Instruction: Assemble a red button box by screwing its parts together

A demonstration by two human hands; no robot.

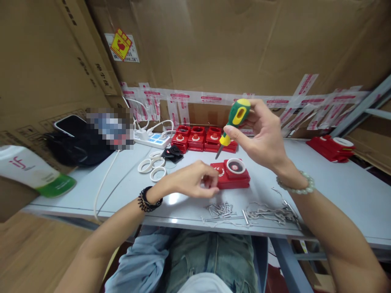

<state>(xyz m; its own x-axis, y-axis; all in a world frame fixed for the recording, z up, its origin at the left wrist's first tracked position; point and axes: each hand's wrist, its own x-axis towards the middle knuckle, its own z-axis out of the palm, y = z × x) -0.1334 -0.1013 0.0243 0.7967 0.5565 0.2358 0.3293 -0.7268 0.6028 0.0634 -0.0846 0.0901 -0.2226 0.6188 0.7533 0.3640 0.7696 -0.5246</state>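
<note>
Near the middle of a pale table point(324, 183) lies a red device point(233, 182) with a round white rim. Loose screws point(221, 210) and tangled metal pieces point(269, 213) lie between it and the person. The right hand point(264, 136) is closed around a green-and-yellow screwdriver point(232, 116), tip down near the device. Apart from it, the left hand point(195, 181) curls at the device's left end; its grip cannot be told. White rings point(146, 165), a power strip point(154, 139) and more red units point(196, 140) sit beyond. Far left, a white-and-green tube point(33, 171) hides its contents; a cardboard box point(229, 53) walls the back.
</note>
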